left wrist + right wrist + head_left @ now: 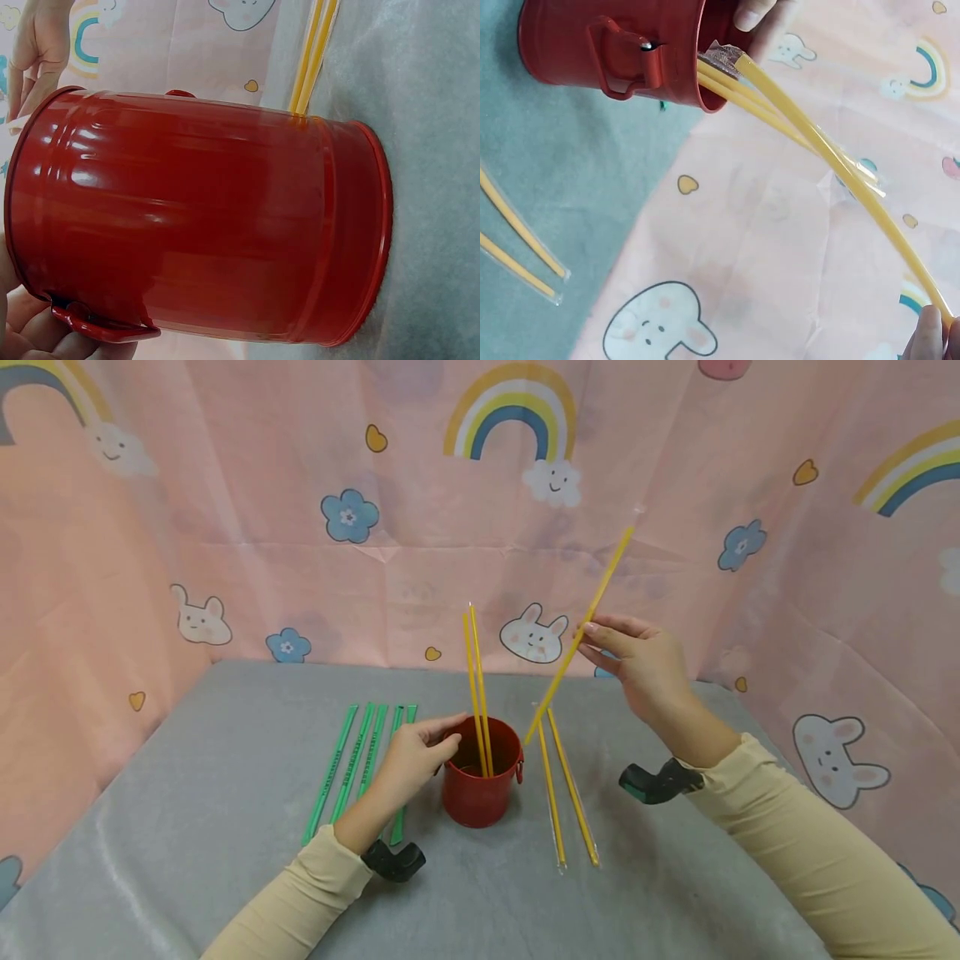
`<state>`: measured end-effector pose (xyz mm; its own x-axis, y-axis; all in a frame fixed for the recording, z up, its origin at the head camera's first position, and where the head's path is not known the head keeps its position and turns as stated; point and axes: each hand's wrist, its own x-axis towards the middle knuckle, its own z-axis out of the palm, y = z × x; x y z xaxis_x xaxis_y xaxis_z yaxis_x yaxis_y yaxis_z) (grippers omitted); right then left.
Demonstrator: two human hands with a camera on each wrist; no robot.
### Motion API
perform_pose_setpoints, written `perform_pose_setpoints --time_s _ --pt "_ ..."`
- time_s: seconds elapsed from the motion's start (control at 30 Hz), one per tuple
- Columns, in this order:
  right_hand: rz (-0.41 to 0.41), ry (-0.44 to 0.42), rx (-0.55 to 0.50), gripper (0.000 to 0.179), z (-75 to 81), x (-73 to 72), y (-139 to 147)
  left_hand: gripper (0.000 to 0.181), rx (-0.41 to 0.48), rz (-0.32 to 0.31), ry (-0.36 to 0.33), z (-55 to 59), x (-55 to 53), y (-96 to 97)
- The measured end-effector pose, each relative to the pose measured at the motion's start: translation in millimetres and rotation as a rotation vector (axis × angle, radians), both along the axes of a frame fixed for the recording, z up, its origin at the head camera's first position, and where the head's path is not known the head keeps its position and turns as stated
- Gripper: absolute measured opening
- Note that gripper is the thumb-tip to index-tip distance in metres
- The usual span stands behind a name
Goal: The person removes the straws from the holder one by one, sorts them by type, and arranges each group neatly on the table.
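A red metal bucket [480,800] with small side handles stands upright on the table; two yellow straws [482,693] lean inside it. My left hand [412,756] grips the bucket's rim at its left side, thumb and fingers on either side of the wall. In my right hand [637,664] a wrapped yellow straw [609,572] is pinched between thumb and fingers, tilted, its lower end close to the bucket's right rim. The right wrist view shows that straw's clear-wrapped end [726,54] by the bucket's mouth. Two more wrapped yellow straws [555,802] lie right of the bucket.
Several green wrapped straws [345,760] lie side by side left of the bucket, partly behind the left forearm. A grey cloth [225,793] covers the table. Behind it hangs a pink curtain [420,585] with rainbows and bunnies.
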<state>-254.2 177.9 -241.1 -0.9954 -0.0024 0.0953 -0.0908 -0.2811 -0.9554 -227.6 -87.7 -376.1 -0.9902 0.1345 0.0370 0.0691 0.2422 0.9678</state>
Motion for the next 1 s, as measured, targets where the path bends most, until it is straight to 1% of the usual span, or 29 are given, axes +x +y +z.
perform_pose_setpoints --time_s 0.3,0.53,0.73,0.87,1.0 --pt "-0.007 -0.017 0.021 0.009 -3.8 1.1 10.9 0.038 0.001 -0.005 0.000 -1.2 0.1 -0.2" --pt "0.022 0.004 0.068 0.011 -10.0 1.3 22.8 0.038 -0.001 -0.012 0.001 -0.4 0.2 -0.9" --pt "0.016 -0.031 0.085 0.012 -14.7 -0.2 32.5 0.038 0.001 -0.015 -0.005 -0.3 0.1 -1.3" --pt "0.026 -0.038 0.091 0.011 -16.9 -0.6 39.3 0.038 -0.003 -0.008 -0.008 -0.2 -0.5 -0.8" --pt "0.036 -0.072 0.097 0.010 -18.1 -1.0 45.3 0.037 0.001 -0.003 -0.007 0.3 -0.9 -0.6"
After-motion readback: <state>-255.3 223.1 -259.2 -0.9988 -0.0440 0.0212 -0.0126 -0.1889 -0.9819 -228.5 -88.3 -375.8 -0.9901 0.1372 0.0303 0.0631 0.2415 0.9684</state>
